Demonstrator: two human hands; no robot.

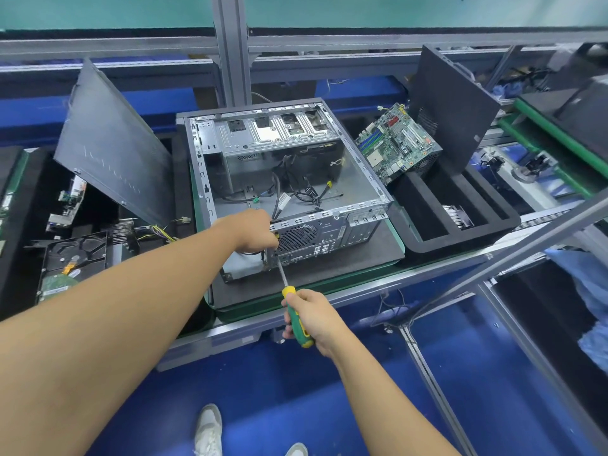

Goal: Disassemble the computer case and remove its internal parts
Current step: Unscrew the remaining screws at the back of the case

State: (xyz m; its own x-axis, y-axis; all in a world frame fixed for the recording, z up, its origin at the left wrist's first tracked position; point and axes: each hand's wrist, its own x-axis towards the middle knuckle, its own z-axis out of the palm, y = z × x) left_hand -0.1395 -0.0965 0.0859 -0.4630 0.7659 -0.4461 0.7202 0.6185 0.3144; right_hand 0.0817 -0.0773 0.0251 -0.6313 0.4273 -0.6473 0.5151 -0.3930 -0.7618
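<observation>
Open grey steel PC case (332, 236), frame centre on black mat (362, 261), prob. heavy, stiff, sharp-edged: L hand (251, 232) grips its rear rim, R hand (314, 319) clasps green-yellow screwdriver (296, 319).

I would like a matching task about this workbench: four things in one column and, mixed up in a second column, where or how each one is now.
Things:
1 screwdriver
2 motherboard
3 hard drive
4 computer case

Places or states:
A open on top, in the middle of the bench
B gripped in the right hand
C propped up at a tilt, right of the case
D lying flat at the far left, near the front edge

Pairs: 1-B, 2-C, 3-D, 4-A
</observation>
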